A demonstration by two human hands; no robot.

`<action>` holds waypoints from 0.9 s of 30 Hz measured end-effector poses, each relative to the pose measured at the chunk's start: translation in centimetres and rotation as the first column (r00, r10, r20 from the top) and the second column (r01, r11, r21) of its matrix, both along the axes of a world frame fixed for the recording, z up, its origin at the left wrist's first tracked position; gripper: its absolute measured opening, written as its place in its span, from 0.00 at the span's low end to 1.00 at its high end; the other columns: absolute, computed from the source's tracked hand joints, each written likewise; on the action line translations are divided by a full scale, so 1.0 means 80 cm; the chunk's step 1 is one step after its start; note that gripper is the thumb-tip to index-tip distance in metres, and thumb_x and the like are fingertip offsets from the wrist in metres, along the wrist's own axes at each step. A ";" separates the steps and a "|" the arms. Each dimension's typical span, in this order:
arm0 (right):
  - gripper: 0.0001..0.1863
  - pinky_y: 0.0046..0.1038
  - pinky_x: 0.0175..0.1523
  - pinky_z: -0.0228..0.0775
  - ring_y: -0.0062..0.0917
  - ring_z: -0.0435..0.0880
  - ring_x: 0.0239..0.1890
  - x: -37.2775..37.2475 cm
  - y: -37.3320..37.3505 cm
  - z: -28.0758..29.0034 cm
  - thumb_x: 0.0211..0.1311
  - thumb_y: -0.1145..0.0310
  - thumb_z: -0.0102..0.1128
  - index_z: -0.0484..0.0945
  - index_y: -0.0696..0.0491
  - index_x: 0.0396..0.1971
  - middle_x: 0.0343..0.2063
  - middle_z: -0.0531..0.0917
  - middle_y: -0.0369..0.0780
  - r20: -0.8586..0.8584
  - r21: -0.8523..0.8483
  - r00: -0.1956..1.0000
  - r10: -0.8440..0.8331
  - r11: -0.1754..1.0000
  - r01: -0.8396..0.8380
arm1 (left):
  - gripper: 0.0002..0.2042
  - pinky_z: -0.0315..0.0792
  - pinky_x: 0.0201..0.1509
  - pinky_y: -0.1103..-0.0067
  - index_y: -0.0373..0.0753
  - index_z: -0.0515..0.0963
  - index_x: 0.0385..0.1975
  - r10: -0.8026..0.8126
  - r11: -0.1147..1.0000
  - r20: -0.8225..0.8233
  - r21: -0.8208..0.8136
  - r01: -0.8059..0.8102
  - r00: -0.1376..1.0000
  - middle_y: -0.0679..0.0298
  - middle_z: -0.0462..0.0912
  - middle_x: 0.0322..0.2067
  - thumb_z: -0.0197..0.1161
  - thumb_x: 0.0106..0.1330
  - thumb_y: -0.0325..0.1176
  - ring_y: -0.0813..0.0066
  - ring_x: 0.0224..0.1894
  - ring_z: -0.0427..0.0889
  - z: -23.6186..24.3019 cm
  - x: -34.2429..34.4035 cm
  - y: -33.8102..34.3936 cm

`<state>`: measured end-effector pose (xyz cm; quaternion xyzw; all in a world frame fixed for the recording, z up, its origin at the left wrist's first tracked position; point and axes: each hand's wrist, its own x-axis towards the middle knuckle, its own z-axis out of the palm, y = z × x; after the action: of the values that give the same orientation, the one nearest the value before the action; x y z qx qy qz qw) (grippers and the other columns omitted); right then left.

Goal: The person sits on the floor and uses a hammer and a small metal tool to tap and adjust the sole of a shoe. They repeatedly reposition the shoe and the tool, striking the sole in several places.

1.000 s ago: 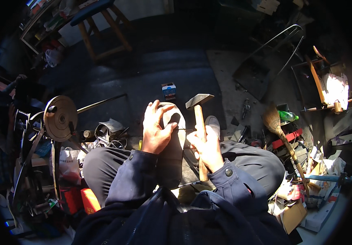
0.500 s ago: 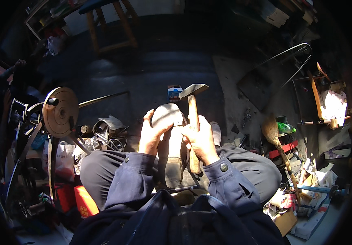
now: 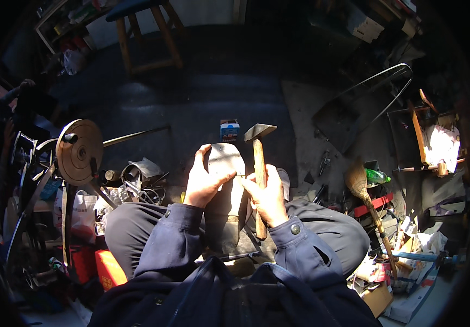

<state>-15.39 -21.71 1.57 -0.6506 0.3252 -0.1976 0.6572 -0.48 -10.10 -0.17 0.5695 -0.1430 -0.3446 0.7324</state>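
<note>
A shoe (image 3: 226, 158) lies sole up between my knees, its pale sole in sunlight and its nearer part in shadow. Around its left edge my left hand (image 3: 202, 185) grips the wide end, with the thumb laid across the sole. My right hand (image 3: 268, 199) holds a hammer (image 3: 259, 155) by its wooden handle, the metal head pointing up and away from me. The right thumb and forefinger reach the sole's right edge, close to the left thumb tip. Whether they pinch something small there, I cannot tell.
A small blue box (image 3: 229, 131) stands beyond the shoe. To the left is a machine with a round wheel (image 3: 79, 151). At right are a broom (image 3: 368, 199), a green bottle (image 3: 377, 176) and heaped scraps. A wooden-legged stool (image 3: 161, 35) stands at the back.
The right thumb and forefinger have shifted to the sole's edge, and the left thumb now lies nearer them. The hammer head has tipped slightly; the whole view has moved a little.
</note>
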 end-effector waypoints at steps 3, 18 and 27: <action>0.17 0.17 0.18 0.63 0.11 0.72 0.18 -0.019 -0.002 0.010 0.69 0.71 0.67 0.69 0.51 0.51 0.27 0.78 0.32 -0.076 -0.042 0.997 -0.035 0.999 0.031 | 0.44 0.80 0.63 0.72 0.36 0.63 0.69 0.007 1.000 0.021 0.023 -0.007 1.000 0.54 0.72 0.60 0.83 0.50 0.21 0.64 0.61 0.78 0.002 -0.002 0.002; 0.36 0.25 0.51 0.76 0.24 0.83 0.39 -0.093 -0.027 0.143 0.71 0.77 0.55 0.58 0.57 0.78 0.43 0.85 0.48 -0.261 -0.402 0.893 0.366 0.800 -0.446 | 0.49 0.70 0.71 0.71 0.32 0.61 0.70 -0.056 0.972 0.464 0.226 -0.057 0.884 0.48 0.75 0.62 0.85 0.51 0.39 0.60 0.66 0.76 0.022 -0.004 0.002; 0.34 0.22 0.35 0.74 0.20 0.80 0.23 -0.077 -0.036 0.123 0.69 0.76 0.58 0.64 0.54 0.75 0.31 0.84 0.43 -0.269 -0.393 0.892 0.364 0.804 -0.446 | 0.50 0.72 0.69 0.70 0.31 0.60 0.70 -0.062 0.978 0.361 0.209 -0.016 0.931 0.47 0.74 0.63 0.86 0.49 0.38 0.59 0.64 0.76 0.022 -0.003 -0.001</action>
<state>-21.51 -24.57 11.40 -0.8528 0.1824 -0.0614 0.4855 -0.69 -10.18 1.57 0.6954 -0.2465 -0.2544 0.6252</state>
